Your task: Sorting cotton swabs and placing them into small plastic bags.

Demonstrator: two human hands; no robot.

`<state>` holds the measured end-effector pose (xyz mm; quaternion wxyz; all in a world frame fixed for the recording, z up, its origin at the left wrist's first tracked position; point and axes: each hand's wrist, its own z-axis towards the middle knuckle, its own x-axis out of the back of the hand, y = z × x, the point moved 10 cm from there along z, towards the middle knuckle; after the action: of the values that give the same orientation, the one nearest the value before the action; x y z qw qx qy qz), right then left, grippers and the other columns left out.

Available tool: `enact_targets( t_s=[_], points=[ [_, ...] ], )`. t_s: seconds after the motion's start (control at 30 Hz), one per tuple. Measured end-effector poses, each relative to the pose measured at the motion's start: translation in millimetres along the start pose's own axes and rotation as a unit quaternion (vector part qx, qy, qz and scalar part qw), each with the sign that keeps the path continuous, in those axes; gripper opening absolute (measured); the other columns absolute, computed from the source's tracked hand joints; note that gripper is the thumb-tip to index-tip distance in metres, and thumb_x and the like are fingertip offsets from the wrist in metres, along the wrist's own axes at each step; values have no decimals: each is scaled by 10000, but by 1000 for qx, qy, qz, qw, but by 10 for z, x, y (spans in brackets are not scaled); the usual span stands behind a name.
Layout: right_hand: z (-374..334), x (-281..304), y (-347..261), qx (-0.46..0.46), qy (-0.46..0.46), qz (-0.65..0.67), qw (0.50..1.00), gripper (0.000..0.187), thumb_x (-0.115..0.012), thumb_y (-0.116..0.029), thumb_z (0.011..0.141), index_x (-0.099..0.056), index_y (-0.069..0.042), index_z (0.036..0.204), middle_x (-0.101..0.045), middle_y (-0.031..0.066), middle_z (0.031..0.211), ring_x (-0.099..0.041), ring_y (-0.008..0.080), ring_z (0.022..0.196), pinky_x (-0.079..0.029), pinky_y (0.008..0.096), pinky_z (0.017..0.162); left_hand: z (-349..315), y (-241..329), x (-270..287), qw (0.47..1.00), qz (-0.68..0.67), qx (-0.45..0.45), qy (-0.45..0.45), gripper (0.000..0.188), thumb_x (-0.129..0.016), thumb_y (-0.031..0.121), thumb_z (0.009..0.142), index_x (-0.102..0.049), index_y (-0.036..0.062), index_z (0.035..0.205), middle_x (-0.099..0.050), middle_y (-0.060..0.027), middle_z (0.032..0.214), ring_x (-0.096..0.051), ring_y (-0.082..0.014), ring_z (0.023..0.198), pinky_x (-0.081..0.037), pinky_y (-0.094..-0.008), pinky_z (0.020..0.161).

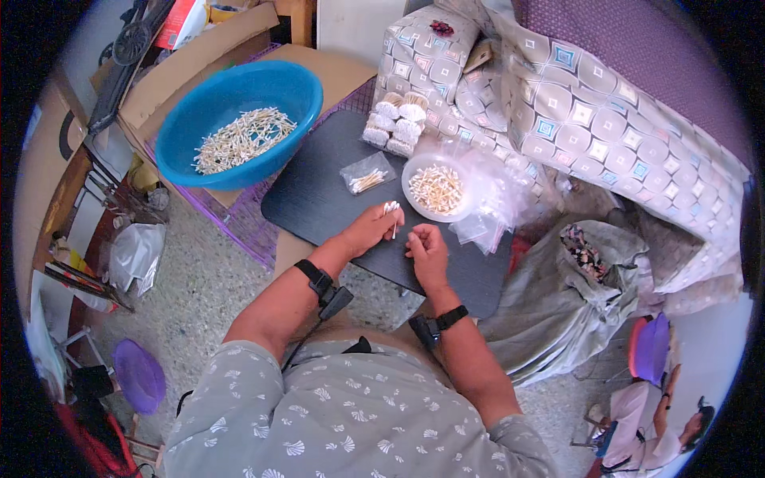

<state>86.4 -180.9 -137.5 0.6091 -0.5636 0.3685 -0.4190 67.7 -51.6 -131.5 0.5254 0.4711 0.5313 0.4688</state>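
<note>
A few cotton swabs (391,209) stand up out of my left hand (371,229), which is closed around them above the dark board (319,195). My right hand (428,252) is just to the right, fingers curled and pinched; whether anything is between them is too small to see. Right beyond it sits a white bowl (408,171) heaped with cotton swabs. A small clear bag (367,173) with several swabs inside lies on the board past my left hand. Clear plastic bags (498,191) are piled beside the bowl.
Far left, a large blue basin (171,147) holds many loose swabs. Packed bundles of swabs (395,123) stand at the board's far edge, by a patterned cover (574,88). Grey cloth (550,311) drapes at right. Another person (641,422) sits at lower right.
</note>
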Motion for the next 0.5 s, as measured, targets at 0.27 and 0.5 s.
enact_targets(
  t_s=[0.27,0.5],
  points=[
    [33,38,-27,0,-32,64,997,326,-648,-103,867,-551,-50,1173,-608,32,937,-564,79,727,-474,222,580,-85,-150,-60,993,11,93,-68,232,-537,326,950,-577,103,894,-543,20,713,-452,-76,602,-386,-251,538],
    [35,-37,-84,47,-82,-37,995,337,-669,-92,840,-581,-40,1161,-612,32,973,-572,79,758,-492,233,620,-5,-93,-224,936,335,3,-104,220,-650,247,782,-617,44,861,-632,-88,728,-573,-195,636,-447,-340,580]
  ],
)
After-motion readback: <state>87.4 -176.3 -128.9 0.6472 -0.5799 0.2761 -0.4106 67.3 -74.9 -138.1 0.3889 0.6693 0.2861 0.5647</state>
